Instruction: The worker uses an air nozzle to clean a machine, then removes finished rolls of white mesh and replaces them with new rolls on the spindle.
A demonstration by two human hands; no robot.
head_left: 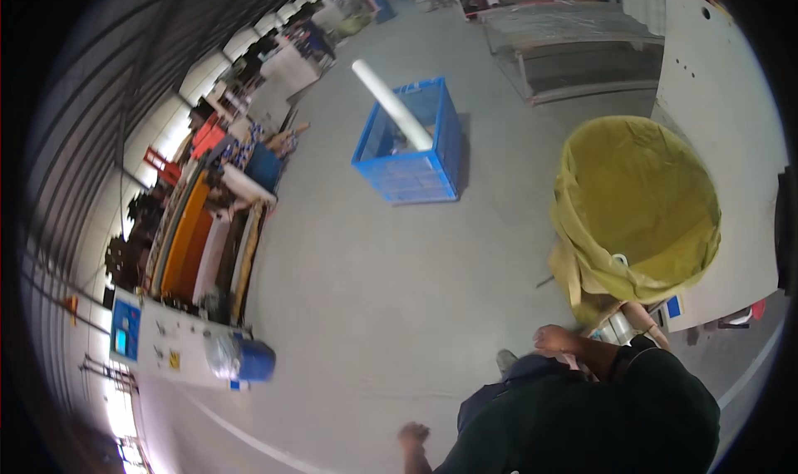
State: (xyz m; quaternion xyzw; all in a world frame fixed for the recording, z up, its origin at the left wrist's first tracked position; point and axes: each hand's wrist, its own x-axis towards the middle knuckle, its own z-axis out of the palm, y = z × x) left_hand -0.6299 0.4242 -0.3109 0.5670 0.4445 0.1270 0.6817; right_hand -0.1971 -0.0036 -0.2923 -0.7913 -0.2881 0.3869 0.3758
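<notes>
My left hand (pixel 413 434) hangs low beside my body over the grey floor, apart from any object. Motion smears its fingers. In front of my waist, my right hand (pixel 555 338) is bent inward with its fingers curled; whether anything is inside them is hidden. Nearest to it, beyond the forearm, are some pale rolls (pixel 619 328), partly covered by my arm. Just past these stands a large yellow cloth bag (pixel 582 262), its wide mouth held round and facing up.
Ahead on the floor is a blue plastic crate (pixel 413 180) with a long white roll (pixel 391 104) leaning out. A blue drum (pixel 256 360) stands beside a control cabinet (pixel 179 345) at left, near fabric rolls (pixel 195 241). A white machine panel (pixel 719 100) and metal racks (pixel 582 46) line the right.
</notes>
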